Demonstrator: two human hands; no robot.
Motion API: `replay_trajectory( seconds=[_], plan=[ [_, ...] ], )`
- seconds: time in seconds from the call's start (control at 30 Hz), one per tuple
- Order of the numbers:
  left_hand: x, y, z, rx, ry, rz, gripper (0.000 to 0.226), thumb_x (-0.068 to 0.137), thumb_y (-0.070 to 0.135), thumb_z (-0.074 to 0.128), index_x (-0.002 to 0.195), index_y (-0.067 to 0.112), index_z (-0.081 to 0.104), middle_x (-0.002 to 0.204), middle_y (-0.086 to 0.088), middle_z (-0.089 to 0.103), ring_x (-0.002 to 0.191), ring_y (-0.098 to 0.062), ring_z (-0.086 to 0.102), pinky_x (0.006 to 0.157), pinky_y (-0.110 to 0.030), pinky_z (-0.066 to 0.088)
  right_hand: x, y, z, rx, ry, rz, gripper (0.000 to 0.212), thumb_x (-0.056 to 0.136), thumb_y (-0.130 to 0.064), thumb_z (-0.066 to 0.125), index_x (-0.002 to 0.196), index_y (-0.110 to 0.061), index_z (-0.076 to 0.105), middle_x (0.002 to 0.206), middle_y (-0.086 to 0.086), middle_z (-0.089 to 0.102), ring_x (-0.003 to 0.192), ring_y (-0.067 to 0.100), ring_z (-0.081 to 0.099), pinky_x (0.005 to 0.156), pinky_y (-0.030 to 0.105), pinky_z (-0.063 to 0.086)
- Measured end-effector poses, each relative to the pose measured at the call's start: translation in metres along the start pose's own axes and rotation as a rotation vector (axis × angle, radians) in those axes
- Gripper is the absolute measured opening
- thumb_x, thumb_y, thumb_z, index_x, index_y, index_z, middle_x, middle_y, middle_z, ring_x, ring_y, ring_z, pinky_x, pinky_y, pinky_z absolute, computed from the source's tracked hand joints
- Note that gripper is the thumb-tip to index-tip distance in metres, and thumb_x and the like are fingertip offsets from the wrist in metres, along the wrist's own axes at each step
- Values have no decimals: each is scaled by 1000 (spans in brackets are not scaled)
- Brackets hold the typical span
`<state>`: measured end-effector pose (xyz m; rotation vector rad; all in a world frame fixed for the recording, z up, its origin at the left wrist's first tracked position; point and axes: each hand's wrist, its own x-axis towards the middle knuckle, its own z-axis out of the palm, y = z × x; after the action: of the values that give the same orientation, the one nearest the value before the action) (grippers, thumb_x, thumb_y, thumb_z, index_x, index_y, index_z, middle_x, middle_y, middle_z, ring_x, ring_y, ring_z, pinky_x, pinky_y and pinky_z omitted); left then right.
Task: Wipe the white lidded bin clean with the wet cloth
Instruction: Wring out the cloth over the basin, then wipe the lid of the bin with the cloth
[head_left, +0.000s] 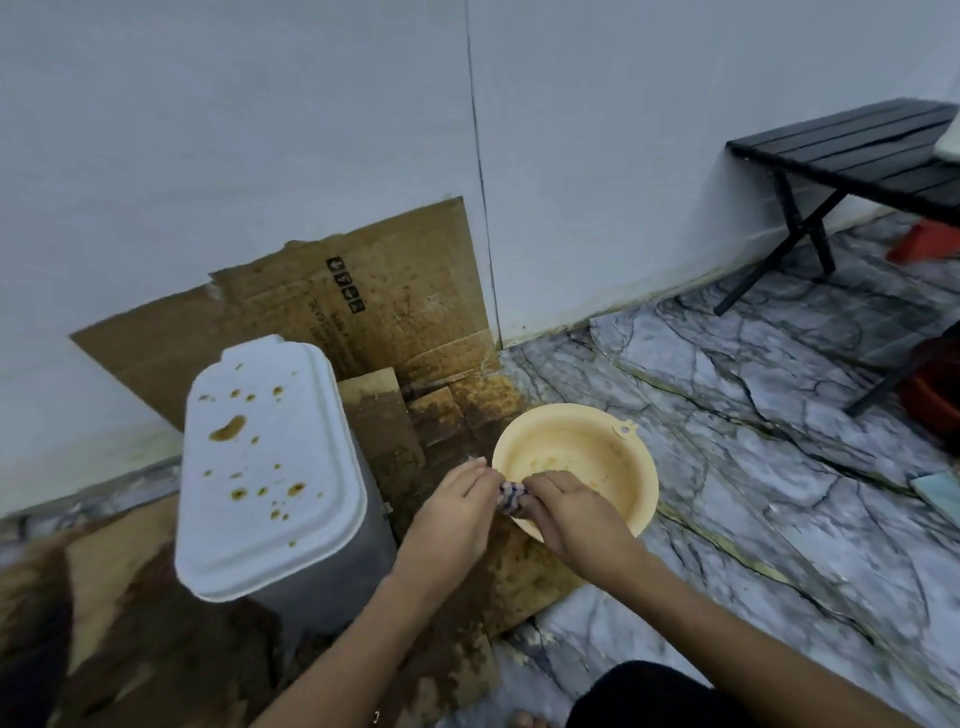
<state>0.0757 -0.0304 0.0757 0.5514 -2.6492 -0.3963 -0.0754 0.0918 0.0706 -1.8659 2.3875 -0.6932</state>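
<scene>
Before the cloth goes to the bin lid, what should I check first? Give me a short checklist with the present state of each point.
1. Cloth held in both hands, left hand and right hand: ok.
2. Cloth over the yellow basin rim, so drips fall inside: ok.
3. Cloth wrung enough: cannot tell.
4. Bin lid closed and within view: ok.
5. Lid clean: not ok, brown spots remain.
6. Stained cardboard under the bin dry: cannot tell.
</scene>
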Motion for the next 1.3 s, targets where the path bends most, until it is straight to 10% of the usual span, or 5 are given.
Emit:
replay_trajectory(
  seconds=[0.2,0.47,0.77,1.0,1.3],
  plan=[
    [-17,-2,-95,50,223,28,27,92,10,63,115,2,75,116,-12,75,117,-27,67,109,-28,37,35,-76,-43,289,-71,-137,46,99,-48,45,138,-24,49,130,-8,59,115,6,55,97,24,46],
    [-72,-26,-178,-33,267,-219,40,102,36,54,135,16,64,137,2,64,130,-9,52,109,-32,46,78,-155,-54,430,-186,-242,20,102,-30,46,118,-26,56,101,-8,68,90,5,64,80,32,54],
    [-136,-98,-191,-139,176,-717,85,97,68,44,164,23,17,172,7,14,156,-10,12,122,-29,13,129,-185,-52,310,-143,-221,17,103,-28,45,111,-23,58,93,-4,68,81,10,63,73,36,54],
    [-128,-119,-161,-373,51,-774,136,68,93,56,163,27,-16,168,20,-21,156,-4,-10,126,-33,7,166,-187,-41,337,-13,-145,35,105,-29,41,139,-22,45,96,-10,61,82,12,63,67,24,50],
    [-130,-128,-150,-408,118,-701,133,68,89,63,160,41,-20,164,31,-22,156,-1,-5,128,-41,16,198,-204,-9,322,39,-169,29,105,-26,41,131,-23,54,92,-8,63,73,8,59,62,32,48]
  ],
)
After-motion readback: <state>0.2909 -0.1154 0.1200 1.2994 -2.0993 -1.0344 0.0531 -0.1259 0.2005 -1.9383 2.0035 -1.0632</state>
